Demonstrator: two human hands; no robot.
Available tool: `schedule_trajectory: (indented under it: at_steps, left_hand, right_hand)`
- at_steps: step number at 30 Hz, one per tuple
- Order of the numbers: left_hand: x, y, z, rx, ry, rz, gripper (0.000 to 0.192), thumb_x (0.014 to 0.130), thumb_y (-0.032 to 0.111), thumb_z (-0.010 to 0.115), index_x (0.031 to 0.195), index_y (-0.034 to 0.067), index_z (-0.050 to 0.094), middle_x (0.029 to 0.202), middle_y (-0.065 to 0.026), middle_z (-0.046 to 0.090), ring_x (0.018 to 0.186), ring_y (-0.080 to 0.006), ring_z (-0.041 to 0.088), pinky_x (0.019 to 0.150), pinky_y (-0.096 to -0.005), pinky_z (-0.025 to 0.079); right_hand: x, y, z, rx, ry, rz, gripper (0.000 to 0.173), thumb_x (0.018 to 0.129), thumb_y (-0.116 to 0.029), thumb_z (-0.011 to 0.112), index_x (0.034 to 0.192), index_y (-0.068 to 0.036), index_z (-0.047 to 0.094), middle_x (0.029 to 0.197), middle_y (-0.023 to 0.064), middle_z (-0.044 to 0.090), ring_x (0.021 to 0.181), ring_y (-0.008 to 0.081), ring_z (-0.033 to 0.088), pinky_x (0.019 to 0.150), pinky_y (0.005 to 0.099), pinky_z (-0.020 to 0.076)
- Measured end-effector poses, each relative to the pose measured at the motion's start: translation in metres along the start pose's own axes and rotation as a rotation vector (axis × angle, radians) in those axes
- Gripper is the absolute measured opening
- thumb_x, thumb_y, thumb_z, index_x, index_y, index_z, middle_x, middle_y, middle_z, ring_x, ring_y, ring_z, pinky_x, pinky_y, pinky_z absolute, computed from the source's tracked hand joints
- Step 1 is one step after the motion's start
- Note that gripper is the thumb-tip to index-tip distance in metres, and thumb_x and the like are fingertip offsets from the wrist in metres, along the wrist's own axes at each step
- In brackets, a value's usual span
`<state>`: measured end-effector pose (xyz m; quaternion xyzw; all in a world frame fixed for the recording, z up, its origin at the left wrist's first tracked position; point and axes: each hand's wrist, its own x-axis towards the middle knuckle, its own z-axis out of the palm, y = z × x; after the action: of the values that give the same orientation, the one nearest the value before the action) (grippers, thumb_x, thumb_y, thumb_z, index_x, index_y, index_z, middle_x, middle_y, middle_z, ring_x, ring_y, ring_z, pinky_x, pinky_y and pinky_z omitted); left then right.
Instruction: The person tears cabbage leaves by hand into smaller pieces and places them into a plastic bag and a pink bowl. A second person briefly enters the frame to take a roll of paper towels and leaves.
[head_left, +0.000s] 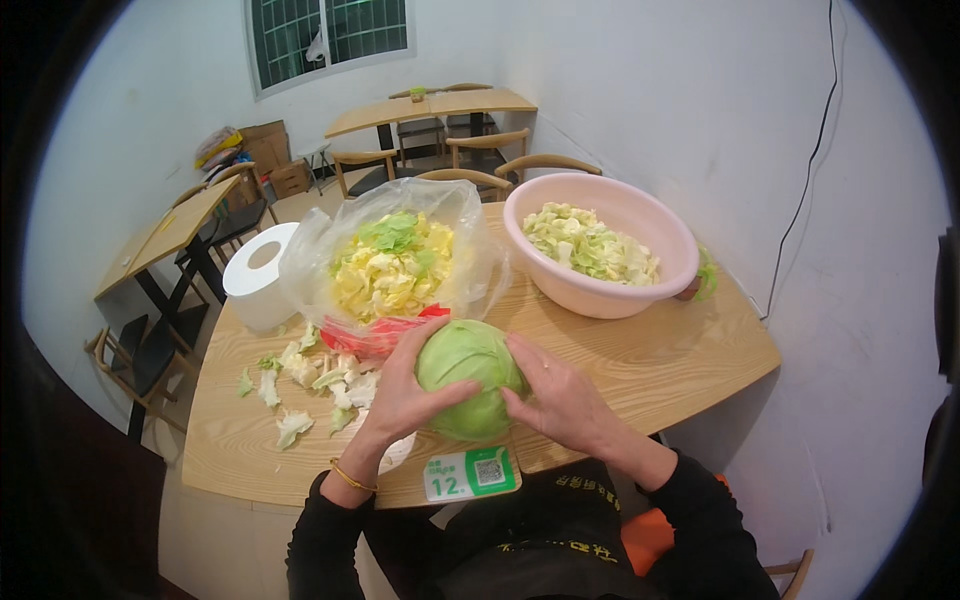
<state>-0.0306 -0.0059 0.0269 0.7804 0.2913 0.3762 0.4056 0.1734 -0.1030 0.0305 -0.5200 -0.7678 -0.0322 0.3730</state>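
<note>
A whole green cabbage (471, 367) is held between my two hands above the near edge of the wooden table (600, 375). My left hand (409, 390) wraps its left side, thumb across the front. On its right side rests my right hand (559, 390), fingers over the top. Behind it, a clear plastic bag (472, 217) with red on its near side holds torn yellowish cabbage pieces (390, 277). A pink plastic basin (600, 300) at the right contains paler torn cabbage (592, 244). Loose leaf and core scraps (330, 375) lie left of my left hand.
A large paper roll (259, 289) stands at the table's left edge. Below the cabbage lies a printed card (471, 474) with a code, beside a partly hidden white object (397, 454). A white wall (847, 360) borders the right side. More tables (427, 109) and chairs stand beyond.
</note>
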Motion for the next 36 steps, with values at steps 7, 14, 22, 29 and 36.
schedule_trajectory:
  at_steps: [7, 14, 22, 29, 36]
  left_hand:
    - [0.011, 0.018, 0.001, 0.149, -0.023, 0.060, 0.078, 0.071, 0.041, 0.076, 0.132, 0.000, 0.047, 0.126, -0.0214, 0.049, 0.118, -0.0324, 0.049, 0.100, -0.0402, 0.040]
    - [0.015, 0.016, 0.002, 0.222, -0.043, 0.104, 0.071, 0.073, 0.039, 0.074, 0.129, 0.004, 0.051, 0.121, -0.0191, 0.051, 0.115, -0.0323, 0.051, 0.098, -0.0399, 0.041]
    - [0.012, 0.013, -0.002, 0.118, -0.024, 0.150, 0.066, 0.068, 0.036, 0.078, 0.120, 0.002, 0.056, 0.117, -0.0157, 0.054, 0.111, -0.0297, 0.053, 0.096, -0.0384, 0.042]
    - [0.011, 0.019, -0.002, 0.153, -0.066, 0.189, 0.063, 0.066, 0.030, 0.078, 0.117, 0.001, 0.056, 0.117, -0.0146, 0.054, 0.111, -0.0280, 0.053, 0.096, -0.0370, 0.042]
    - [0.012, 0.017, -0.005, 0.155, -0.094, 0.224, 0.065, 0.067, 0.036, 0.077, 0.119, 0.003, 0.057, 0.117, -0.0137, 0.053, 0.111, -0.0301, 0.054, 0.095, -0.0386, 0.043]
  right_hand:
    - [0.001, 0.000, -0.011, -0.168, -0.064, -0.038, 0.041, 0.083, -0.010, 0.060, 0.118, 0.006, 0.048, 0.100, 0.0204, 0.058, 0.084, 0.0346, 0.061, 0.068, 0.0392, 0.0522]
    - [-0.001, 0.006, -0.006, -0.150, 0.079, -0.094, 0.024, 0.087, -0.006, 0.058, 0.109, 0.003, 0.052, 0.086, 0.0129, 0.058, 0.070, 0.0288, 0.061, 0.053, 0.0361, 0.0484]
    - [-0.003, 0.036, 0.000, 1.839, 0.012, 0.674, 0.018, 0.097, -0.017, 0.051, 0.104, -0.001, 0.054, 0.069, 0.0002, 0.048, 0.051, 0.0056, 0.041, 0.043, 0.0184, 0.0354]
    - [0.004, 0.058, -0.029, 2.010, -0.672, 0.601, 0.016, 0.094, -0.013, 0.050, 0.097, 0.003, 0.052, 0.071, 0.0041, 0.049, 0.042, 0.0064, 0.039, 0.033, 0.0183, 0.0280]
    - [0.026, 0.030, -0.043, 1.009, -0.093, 0.568, 0.026, 0.092, -0.021, 0.055, 0.110, -0.003, 0.056, 0.085, 0.0085, 0.059, 0.076, 0.0158, 0.059, 0.065, 0.0280, 0.0460]
